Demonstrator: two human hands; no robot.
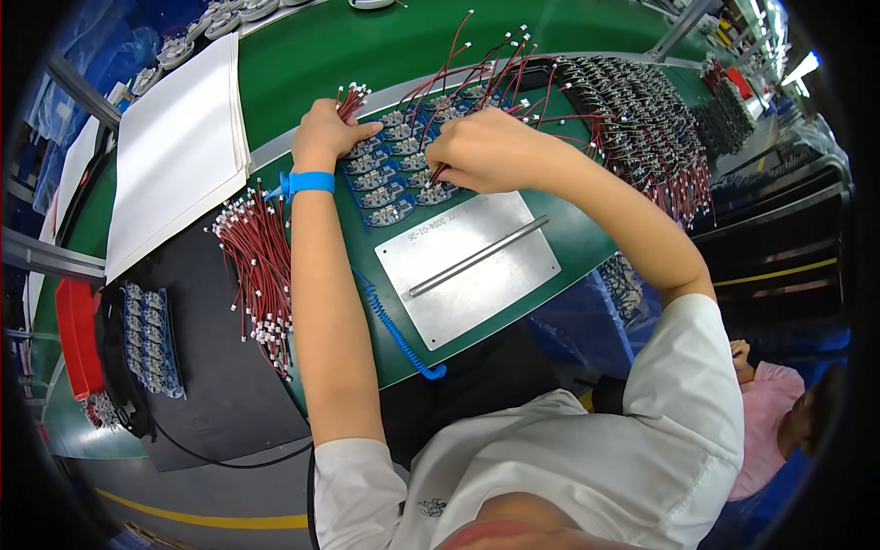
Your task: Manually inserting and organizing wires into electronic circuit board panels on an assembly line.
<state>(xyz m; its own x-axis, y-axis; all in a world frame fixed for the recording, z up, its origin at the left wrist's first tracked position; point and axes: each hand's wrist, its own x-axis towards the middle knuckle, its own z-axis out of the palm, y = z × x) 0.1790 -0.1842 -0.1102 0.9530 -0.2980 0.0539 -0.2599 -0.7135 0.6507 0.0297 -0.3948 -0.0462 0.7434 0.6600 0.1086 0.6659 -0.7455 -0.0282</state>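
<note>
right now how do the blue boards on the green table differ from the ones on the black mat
The table boards have red wires rising among them; the mat boards show none. Your left hand and right hand are at the table boards; neither touches the mat boards. Both are blue.

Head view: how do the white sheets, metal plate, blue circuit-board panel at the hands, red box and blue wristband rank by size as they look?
1. White sheets
2. Metal plate and circuit-board panel: too alike to rank; the panel is partly covered
3. Red box
4. Blue wristband
</note>
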